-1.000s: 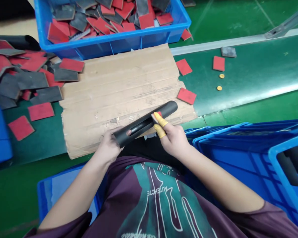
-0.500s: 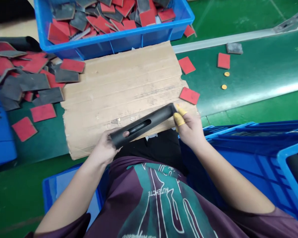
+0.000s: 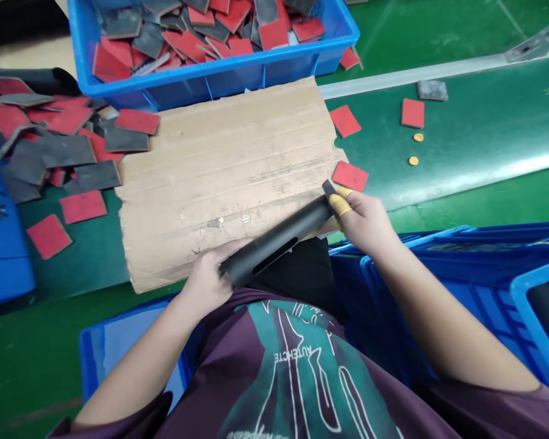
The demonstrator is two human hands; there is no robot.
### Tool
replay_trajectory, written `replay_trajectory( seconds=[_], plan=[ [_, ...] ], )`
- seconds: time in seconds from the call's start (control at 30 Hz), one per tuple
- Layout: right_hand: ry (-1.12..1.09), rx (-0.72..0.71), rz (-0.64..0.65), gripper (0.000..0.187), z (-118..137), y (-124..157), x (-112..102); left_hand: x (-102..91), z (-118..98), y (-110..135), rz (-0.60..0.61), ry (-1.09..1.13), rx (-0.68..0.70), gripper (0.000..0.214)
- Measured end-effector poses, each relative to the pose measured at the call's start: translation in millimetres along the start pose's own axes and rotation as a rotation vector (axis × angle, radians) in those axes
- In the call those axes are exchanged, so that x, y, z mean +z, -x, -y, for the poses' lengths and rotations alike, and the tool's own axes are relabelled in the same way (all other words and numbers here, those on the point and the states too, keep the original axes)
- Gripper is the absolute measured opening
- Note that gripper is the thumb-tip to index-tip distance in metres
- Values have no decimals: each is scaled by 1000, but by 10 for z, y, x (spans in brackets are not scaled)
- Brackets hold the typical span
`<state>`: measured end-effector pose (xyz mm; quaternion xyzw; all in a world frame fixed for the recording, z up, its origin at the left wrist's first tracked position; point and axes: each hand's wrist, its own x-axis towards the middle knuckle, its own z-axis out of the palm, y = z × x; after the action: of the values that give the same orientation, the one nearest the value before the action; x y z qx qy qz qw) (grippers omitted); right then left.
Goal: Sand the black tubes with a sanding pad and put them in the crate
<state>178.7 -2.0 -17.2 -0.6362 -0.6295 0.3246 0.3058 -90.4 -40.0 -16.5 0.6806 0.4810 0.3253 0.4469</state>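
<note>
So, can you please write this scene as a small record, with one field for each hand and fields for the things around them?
left hand: grips a slotted black tube
right hand: wears yellow finger cots, pinches a dark flat piece at the tube's end
under hands: corrugated cardboard sheet
ahead: blue plastic crate full of red-and-grey pads
left side: loose pile of pads
right side: green conveyor belt with gold discs
</note>
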Motion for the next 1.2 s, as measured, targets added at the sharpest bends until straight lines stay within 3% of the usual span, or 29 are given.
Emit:
replay_trajectory(
  seconds=[0.07, 0.23, 0.37, 0.47, 0.6, 0.67, 0.83, 0.9, 1.03, 1.1, 1.2],
  plan=[
    [38, -21, -53, 43, 54, 70, 29, 20, -11, 7, 3, -62, 66, 38],
    [116, -84, 135, 47, 173, 348, 90, 73, 54, 44, 2, -236, 200, 53],
    [158, -10, -55, 44, -112, 113, -74, 86, 80, 71, -11, -272, 263, 59],
    [157, -2, -181, 45, -139, 101, -7, 79, 47, 44, -30, -284, 252, 64],
    [179, -155, -5, 47, 111, 376, 250, 66, 15, -38, -69, -301, 175, 68],
    [193, -182, 42, 46, 114, 314, 252, 63, 16, -74, -68, -303, 155, 68],
    [94, -109, -147, 45, -24, -97, 116, 78, 10, -118, -61, -300, 125, 69],
    [79, -166, -92, 44, 118, 35, 198, 88, 5, -122, -61, -321, 93, 67],
    [102, -337, 231, 42, 416, 424, 375, 85, 14, -105, -36, -420, 39, 67],
    [138, -283, 164, 41, 352, 335, 327, 68, 24, -91, -24, -412, 47, 69],
    [157, -106, -80, 42, 63, -77, 138, 47, 24, -94, -1, -348, 55, 68]
  ],
)
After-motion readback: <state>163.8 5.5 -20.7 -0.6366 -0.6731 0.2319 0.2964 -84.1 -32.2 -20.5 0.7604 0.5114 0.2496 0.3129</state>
